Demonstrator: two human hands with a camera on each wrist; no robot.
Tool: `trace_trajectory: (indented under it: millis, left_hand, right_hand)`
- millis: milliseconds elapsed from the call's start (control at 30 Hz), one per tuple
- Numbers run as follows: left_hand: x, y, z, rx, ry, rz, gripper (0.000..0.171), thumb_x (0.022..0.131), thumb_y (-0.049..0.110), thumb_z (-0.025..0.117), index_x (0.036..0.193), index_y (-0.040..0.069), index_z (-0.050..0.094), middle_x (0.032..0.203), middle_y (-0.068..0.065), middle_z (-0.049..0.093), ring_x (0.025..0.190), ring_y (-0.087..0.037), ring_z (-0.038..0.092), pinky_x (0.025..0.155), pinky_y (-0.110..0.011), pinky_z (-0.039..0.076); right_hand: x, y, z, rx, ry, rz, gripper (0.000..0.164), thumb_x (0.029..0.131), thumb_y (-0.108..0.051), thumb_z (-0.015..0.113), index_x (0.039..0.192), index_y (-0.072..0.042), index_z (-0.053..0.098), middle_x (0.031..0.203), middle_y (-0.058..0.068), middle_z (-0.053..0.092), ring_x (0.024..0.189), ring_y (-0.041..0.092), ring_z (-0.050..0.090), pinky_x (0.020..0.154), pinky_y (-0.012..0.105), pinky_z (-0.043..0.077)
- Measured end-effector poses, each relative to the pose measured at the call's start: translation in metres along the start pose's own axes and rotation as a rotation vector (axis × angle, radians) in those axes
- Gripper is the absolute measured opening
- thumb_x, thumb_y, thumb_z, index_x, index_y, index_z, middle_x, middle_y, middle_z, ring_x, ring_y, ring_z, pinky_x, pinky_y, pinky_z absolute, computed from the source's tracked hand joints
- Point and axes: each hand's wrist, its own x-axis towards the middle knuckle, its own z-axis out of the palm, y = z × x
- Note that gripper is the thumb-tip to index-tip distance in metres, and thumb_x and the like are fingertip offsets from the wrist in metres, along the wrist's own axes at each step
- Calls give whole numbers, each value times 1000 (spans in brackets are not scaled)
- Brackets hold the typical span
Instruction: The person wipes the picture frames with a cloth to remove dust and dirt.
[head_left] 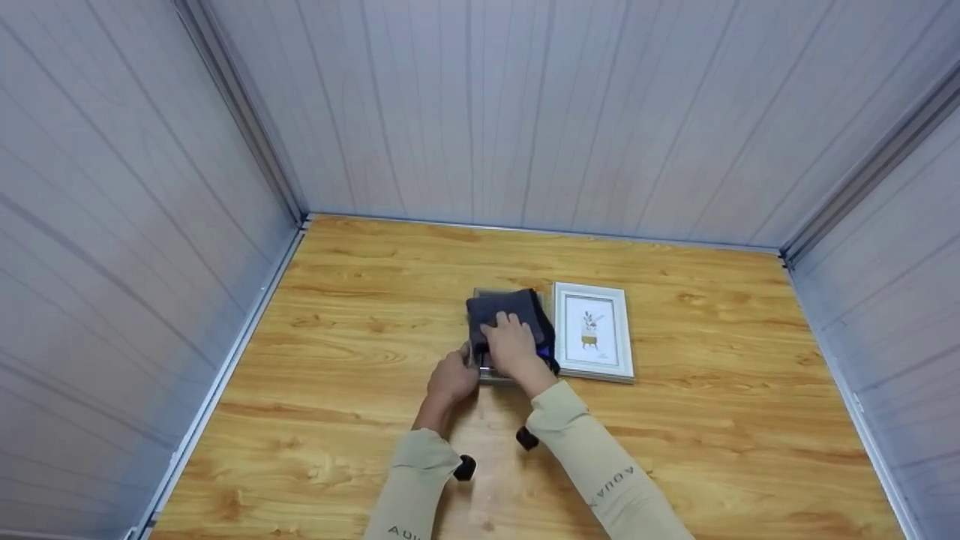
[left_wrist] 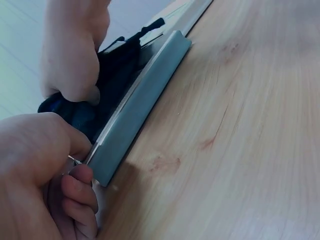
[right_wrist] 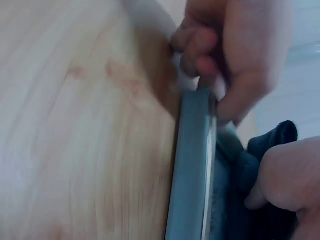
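Note:
A grey-edged picture frame (left_wrist: 145,110) lies flat on the wooden surface, its face mostly hidden under a dark cloth (head_left: 506,311). At the near left corner my left hand (head_left: 454,376) pinches the frame's edge between thumb and curled fingers. My right hand (head_left: 514,346) holds the cloth bunched against the top of the frame. In the right wrist view the thumb of that hand (right_wrist: 290,175) lies against the cloth (right_wrist: 245,170), and the other fingers are largely hidden. Both hands are close together at the frame's near end.
A white picture frame (head_left: 592,330) with a plant drawing lies just right of the covered frame. Pale panel walls (head_left: 495,112) rise at the back and both sides of the wooden surface (head_left: 360,300). Black wrist cameras (head_left: 464,468) hang beneath the sleeves.

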Motion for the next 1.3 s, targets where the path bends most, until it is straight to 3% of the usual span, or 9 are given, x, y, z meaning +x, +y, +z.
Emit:
trace_trajectory:
  millis: [133, 267, 500, 700, 867, 1033, 1167, 1300]
  left_hand:
    - [-4, -4, 0, 20, 3, 22, 35, 84, 27, 52, 116, 14, 56, 100, -7, 62, 87, -23, 57, 66, -41, 44]
    - [-5, -6, -2, 38, 25, 35, 31, 85, 33, 50, 109, 15, 59, 96, -6, 62, 84, -23, 58, 66, -41, 44]
    - [-7, -10, 1, -50, -14, -54, 41, 82, 25, 53, 121, 13, 55, 108, -8, 59, 91, -19, 54, 73, -39, 42]
    - [-7, -10, 7, -130, -12, -69, 52, 80, 21, 55, 130, 12, 44, 123, -10, 50, 99, -17, 48, 81, -37, 39]
    - [-4, -10, 11, -143, 15, -71, 52, 81, 24, 55, 131, 14, 43, 125, -8, 48, 112, -21, 45, 88, -40, 37]
    - [3, -6, 13, -178, 46, -30, 51, 81, 24, 54, 130, 17, 44, 121, -6, 52, 104, -16, 49, 83, -38, 40]
    - [5, -5, 13, -191, 55, -26, 53, 79, 22, 54, 131, 16, 43, 116, -5, 56, 97, -12, 51, 79, -35, 42]
    - [4, -4, 10, -181, 37, -27, 53, 80, 22, 53, 132, 16, 42, 114, -5, 57, 89, -14, 52, 74, -34, 43]
  right_hand:
    - [-26, -15, -7, 49, -78, -49, 42, 74, -15, 65, 116, -19, 59, 108, 15, 47, 98, 31, 43, 70, 47, 42]
    - [-34, -22, -11, 30, -59, -52, 35, 76, -17, 63, 111, -18, 62, 103, 14, 50, 94, 29, 45, 68, 46, 43]
    - [5, -10, -9, -34, -103, 1, 43, 80, -17, 59, 123, -18, 52, 111, 14, 48, 100, 29, 44, 74, 44, 42]
    - [37, -1, -3, -98, -136, 99, 44, 88, -19, 49, 132, -22, 41, 117, 13, 45, 104, 29, 41, 78, 45, 40]
    - [46, -6, -5, -130, -175, 141, 43, 91, -23, 44, 133, -20, 38, 117, 14, 44, 102, 31, 42, 78, 45, 39]
    - [53, 6, -8, -193, -186, 189, 43, 91, -29, 43, 132, -18, 41, 116, 14, 44, 99, 31, 43, 78, 44, 39]
    - [55, 15, -12, -186, -230, 285, 46, 87, -36, 48, 127, -14, 47, 116, 14, 45, 95, 32, 44, 70, 44, 40]
    - [57, 13, -17, -159, -253, 328, 39, 86, -34, 48, 117, -12, 56, 114, 14, 47, 91, 31, 46, 63, 43, 40]
